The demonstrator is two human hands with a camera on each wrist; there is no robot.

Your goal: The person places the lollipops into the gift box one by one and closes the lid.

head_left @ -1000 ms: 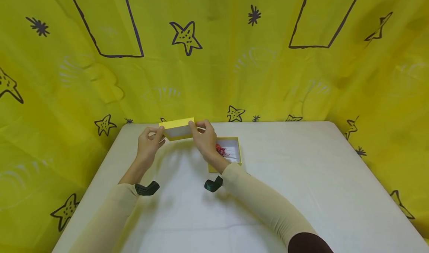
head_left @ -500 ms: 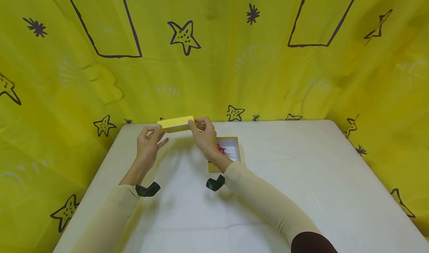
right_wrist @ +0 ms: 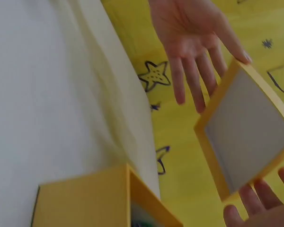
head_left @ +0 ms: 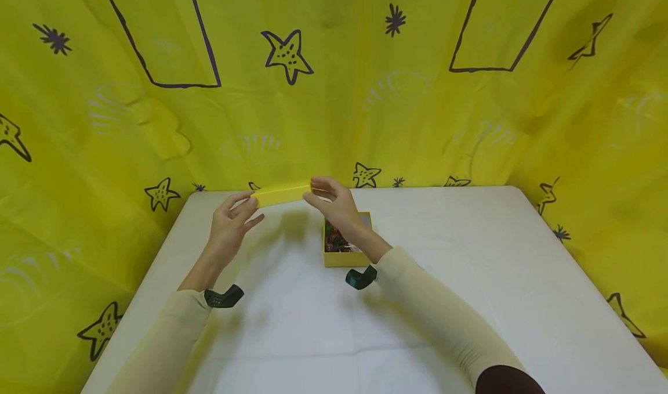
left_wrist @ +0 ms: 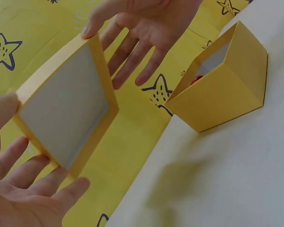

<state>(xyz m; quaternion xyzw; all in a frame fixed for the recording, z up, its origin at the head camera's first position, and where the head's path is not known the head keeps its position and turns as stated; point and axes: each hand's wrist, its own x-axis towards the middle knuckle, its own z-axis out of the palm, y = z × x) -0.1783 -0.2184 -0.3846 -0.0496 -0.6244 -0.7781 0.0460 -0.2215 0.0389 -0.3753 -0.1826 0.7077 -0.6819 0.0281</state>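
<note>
A yellow box lid [head_left: 282,196], pale grey inside, is held up off the table between my two hands. My left hand [head_left: 228,227] pinches its left end, thumb on the near side and fingers behind. At the other end, my right hand [head_left: 338,208] grips it between thumb and fingers. In the left wrist view the lid [left_wrist: 68,101] shows its pale hollow inner side. Below my right wrist stands an open yellow box [head_left: 345,259] on the table. Small red, green and dark items [head_left: 336,242] lie in it, too small to identify and partly covered by my right hand.
A white-covered table [head_left: 469,266] spreads under both arms. Behind and at the sides hangs a yellow curtain [head_left: 334,109] with dark star drawings. A dark green wrist mount [head_left: 224,296] sits at the left cuff, and another mount [head_left: 361,277] at the right.
The lid has tilted, so its pale inside no longer faces the head camera, and it has shifted slightly right. My right hand moved right, showing the left part of the box's contents.
</note>
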